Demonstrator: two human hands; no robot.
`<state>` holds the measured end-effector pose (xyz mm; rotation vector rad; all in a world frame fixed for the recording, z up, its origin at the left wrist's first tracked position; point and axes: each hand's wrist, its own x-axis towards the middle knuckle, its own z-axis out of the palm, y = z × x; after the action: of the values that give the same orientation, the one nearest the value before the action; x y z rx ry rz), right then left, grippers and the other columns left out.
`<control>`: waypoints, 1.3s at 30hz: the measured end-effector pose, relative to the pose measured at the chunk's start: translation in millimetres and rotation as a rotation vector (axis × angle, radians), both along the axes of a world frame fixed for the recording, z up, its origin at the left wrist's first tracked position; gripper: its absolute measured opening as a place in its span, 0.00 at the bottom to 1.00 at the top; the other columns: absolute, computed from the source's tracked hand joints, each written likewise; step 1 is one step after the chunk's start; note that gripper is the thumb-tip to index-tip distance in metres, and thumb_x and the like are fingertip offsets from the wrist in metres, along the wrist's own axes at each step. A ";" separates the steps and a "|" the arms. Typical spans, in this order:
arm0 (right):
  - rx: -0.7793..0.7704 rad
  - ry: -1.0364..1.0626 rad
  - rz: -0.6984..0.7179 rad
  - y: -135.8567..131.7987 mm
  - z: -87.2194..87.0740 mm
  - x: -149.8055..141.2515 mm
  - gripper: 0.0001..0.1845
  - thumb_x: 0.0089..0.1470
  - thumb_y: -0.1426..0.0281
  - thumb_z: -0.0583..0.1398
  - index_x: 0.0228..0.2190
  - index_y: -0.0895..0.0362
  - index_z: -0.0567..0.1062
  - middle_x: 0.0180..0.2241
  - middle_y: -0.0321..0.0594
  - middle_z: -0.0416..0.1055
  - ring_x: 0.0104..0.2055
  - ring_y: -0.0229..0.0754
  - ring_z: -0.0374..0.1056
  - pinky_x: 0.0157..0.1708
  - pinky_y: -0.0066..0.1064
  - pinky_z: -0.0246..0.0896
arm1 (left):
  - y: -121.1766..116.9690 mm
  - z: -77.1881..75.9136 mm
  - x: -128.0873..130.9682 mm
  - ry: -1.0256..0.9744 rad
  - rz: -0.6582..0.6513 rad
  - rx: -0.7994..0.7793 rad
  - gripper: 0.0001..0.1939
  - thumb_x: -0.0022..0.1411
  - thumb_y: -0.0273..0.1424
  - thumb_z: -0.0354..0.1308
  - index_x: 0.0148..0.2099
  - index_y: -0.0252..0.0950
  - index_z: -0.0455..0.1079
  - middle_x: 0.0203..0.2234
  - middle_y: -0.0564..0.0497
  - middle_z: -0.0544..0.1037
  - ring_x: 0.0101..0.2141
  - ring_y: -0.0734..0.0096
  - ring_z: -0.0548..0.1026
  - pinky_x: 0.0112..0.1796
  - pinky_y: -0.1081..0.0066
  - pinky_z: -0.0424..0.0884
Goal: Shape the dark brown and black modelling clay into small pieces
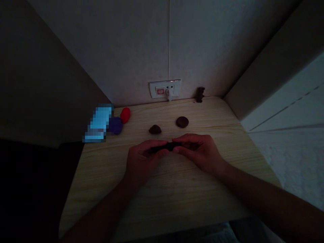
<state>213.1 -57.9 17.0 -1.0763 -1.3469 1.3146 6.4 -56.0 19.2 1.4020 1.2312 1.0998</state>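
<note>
Between both hands is a dark, elongated piece of what looks like modelling clay (170,146), pinched at either end. My left hand (143,157) has its fingers along the far side and its thumb in front. My right hand (198,150) grips the other end the same way, and the fingertips almost meet. Much of the piece is hidden by the fingers. Just beyond the hands lie a small brown clay lump (155,129) and a flattened round brown clay piece (182,122). The light is dim, so surface detail is hard to make out.
On the wooden tabletop (167,206), at back left, are a red lump (125,115), a blue lump (115,125) and a pixelated bright phone-like screen (100,121). A small brown figure (200,94) stands by the wall. The wall socket (165,89) holds a white plug.
</note>
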 end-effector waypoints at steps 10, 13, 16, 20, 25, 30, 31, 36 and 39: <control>0.027 0.051 -0.008 2.4 -0.9 2.0 0.17 0.48 0.69 0.74 0.42 0.49 0.84 0.38 0.37 0.84 0.39 0.42 0.81 0.43 0.34 0.80 | 4.5 2.8 0.0 -0.080 0.075 -0.122 0.13 0.49 0.31 0.75 0.39 0.38 0.84 0.32 0.48 0.87 0.34 0.59 0.86 0.39 0.63 0.83; 0.030 0.024 -0.005 2.9 -0.2 2.9 0.11 0.50 0.67 0.73 0.38 0.50 0.85 0.37 0.37 0.84 0.39 0.42 0.81 0.43 0.35 0.79 | 3.0 2.2 0.5 -0.073 0.088 -0.090 0.13 0.49 0.32 0.75 0.40 0.38 0.84 0.34 0.48 0.87 0.36 0.58 0.86 0.41 0.62 0.83; 0.069 0.009 -0.043 3.5 1.4 4.0 0.10 0.51 0.67 0.73 0.38 0.51 0.85 0.37 0.38 0.84 0.39 0.42 0.80 0.42 0.34 0.79 | 2.9 1.4 1.2 -0.106 0.101 -0.053 0.19 0.48 0.32 0.76 0.44 0.38 0.82 0.39 0.46 0.87 0.38 0.58 0.86 0.42 0.62 0.83; 0.055 0.051 -0.041 5.3 -0.2 5.2 0.12 0.50 0.67 0.73 0.38 0.51 0.84 0.36 0.38 0.83 0.38 0.42 0.80 0.41 0.33 0.79 | 4.0 3.0 0.4 -0.090 0.160 -0.073 0.19 0.46 0.31 0.76 0.43 0.37 0.83 0.33 0.48 0.87 0.34 0.59 0.86 0.38 0.64 0.83; 0.062 0.054 -0.015 4.4 -1.5 4.9 0.20 0.45 0.66 0.76 0.42 0.50 0.84 0.42 0.40 0.83 0.41 0.43 0.80 0.43 0.35 0.79 | 1.8 4.4 0.2 -0.040 0.185 -0.050 0.15 0.47 0.30 0.75 0.40 0.38 0.84 0.26 0.51 0.86 0.29 0.62 0.85 0.34 0.67 0.83; 0.152 -0.053 -0.005 -0.4 3.7 4.8 0.17 0.47 0.67 0.75 0.41 0.51 0.85 0.38 0.40 0.82 0.38 0.43 0.79 0.39 0.34 0.78 | -1.3 2.9 0.6 -0.088 0.077 -0.001 0.18 0.48 0.33 0.75 0.43 0.37 0.82 0.33 0.47 0.87 0.34 0.59 0.86 0.37 0.65 0.83; 0.141 -0.066 -0.007 -1.0 4.5 4.8 0.16 0.48 0.66 0.75 0.41 0.51 0.85 0.36 0.40 0.82 0.36 0.42 0.78 0.37 0.33 0.78 | -1.6 2.9 0.6 -0.096 0.045 0.004 0.21 0.48 0.33 0.76 0.45 0.37 0.81 0.36 0.46 0.87 0.36 0.58 0.86 0.38 0.65 0.84; 0.052 -0.028 0.032 -1.3 3.5 3.6 0.14 0.49 0.66 0.74 0.40 0.52 0.83 0.32 0.37 0.82 0.32 0.41 0.78 0.33 0.32 0.75 | -2.4 4.6 -0.3 -0.056 0.048 0.008 0.13 0.52 0.32 0.73 0.42 0.38 0.82 0.36 0.47 0.87 0.36 0.59 0.86 0.39 0.65 0.84; 0.019 0.011 0.060 0.2 1.2 2.5 0.16 0.46 0.66 0.75 0.39 0.53 0.83 0.33 0.37 0.83 0.33 0.40 0.77 0.34 0.31 0.74 | -2.2 5.3 -1.0 -0.011 0.069 0.034 0.10 0.52 0.30 0.73 0.39 0.39 0.83 0.33 0.49 0.87 0.34 0.61 0.85 0.38 0.66 0.83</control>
<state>215.7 -57.7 18.2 -1.0215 -1.3901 1.3474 5.4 -58.2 24.5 1.3865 1.2668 1.1792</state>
